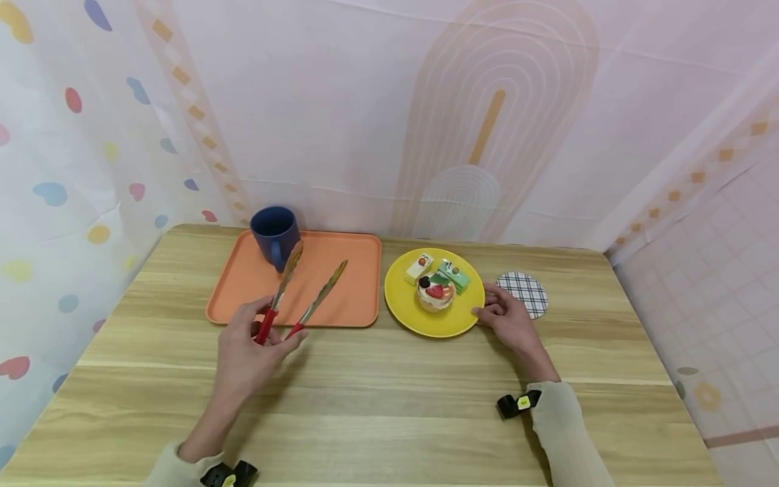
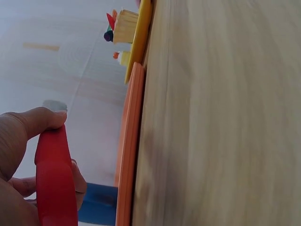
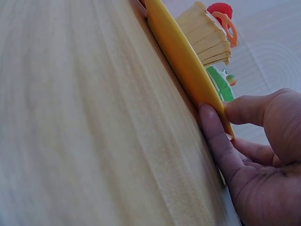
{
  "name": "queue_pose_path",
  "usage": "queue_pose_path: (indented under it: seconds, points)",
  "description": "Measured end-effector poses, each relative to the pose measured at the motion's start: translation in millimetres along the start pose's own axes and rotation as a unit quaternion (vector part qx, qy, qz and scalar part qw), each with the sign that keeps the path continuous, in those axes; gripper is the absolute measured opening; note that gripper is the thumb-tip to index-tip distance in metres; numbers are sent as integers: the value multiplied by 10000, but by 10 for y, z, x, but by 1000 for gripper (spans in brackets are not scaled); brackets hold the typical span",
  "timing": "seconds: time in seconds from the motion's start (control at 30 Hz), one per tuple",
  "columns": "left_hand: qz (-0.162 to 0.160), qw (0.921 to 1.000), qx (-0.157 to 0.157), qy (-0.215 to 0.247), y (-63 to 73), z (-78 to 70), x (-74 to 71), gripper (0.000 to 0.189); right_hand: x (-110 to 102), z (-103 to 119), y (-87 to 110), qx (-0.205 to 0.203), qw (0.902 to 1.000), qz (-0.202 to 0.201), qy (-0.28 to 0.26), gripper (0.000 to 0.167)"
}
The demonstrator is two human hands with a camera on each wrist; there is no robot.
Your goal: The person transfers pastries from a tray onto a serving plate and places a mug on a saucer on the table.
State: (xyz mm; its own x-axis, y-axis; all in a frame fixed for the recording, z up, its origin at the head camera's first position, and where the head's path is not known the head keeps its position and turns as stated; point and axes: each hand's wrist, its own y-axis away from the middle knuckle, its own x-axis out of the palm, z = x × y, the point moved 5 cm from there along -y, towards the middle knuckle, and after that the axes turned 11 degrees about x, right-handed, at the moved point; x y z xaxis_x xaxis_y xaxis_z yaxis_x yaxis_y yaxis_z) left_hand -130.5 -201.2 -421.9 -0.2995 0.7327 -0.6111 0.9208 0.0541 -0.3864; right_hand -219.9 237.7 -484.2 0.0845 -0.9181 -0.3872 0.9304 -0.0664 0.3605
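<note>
My left hand (image 1: 251, 353) grips a pair of tongs (image 1: 291, 297) by its red handles, the metal arms spread apart over the orange tray (image 1: 349, 311). In the left wrist view a red handle (image 2: 56, 179) lies between thumb and fingers. My right hand (image 1: 508, 321) pinches the right rim of a yellow plate (image 1: 404, 308), thumb on top and fingers beneath, as the right wrist view shows. On the plate sit a fruit-topped cupcake (image 1: 435, 295), a green cake slice (image 1: 454, 274) and a pale yellow cake slice (image 1: 419, 268).
A dark blue mug (image 1: 272, 230) stands at the tray's back left, partly behind the tongs. Right of the plate lies a round checked coaster (image 1: 528, 292), close behind the right hand. A patterned cloth backdrop (image 1: 341, 135) rises along the far edge of the wooden table (image 1: 389, 419).
</note>
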Motion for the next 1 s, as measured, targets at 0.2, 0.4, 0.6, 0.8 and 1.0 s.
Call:
queue_pose_path:
  seconds: [0.2,0.4,0.6,0.8,1.0]
  points:
    - [-71,9995,-292,-117,53,113,-71,72,2,-2,-3,15,10000,13,-6,61]
    - [-147,9980,-562,-252,87,194,-155,72,-11,3,-6,21,10000,-25,-17,61]
    - [-40,9956,-917,-176,141,309,-235,74,-6,8,6,-8,10000,-6,70,62]
    - [17,9915,-1290,-171,193,445,-311,80,-11,33,26,-137,9998,4,126,63]
    - [72,9913,-1287,-285,176,513,-371,81,-16,37,22,-128,9997,-47,195,62]
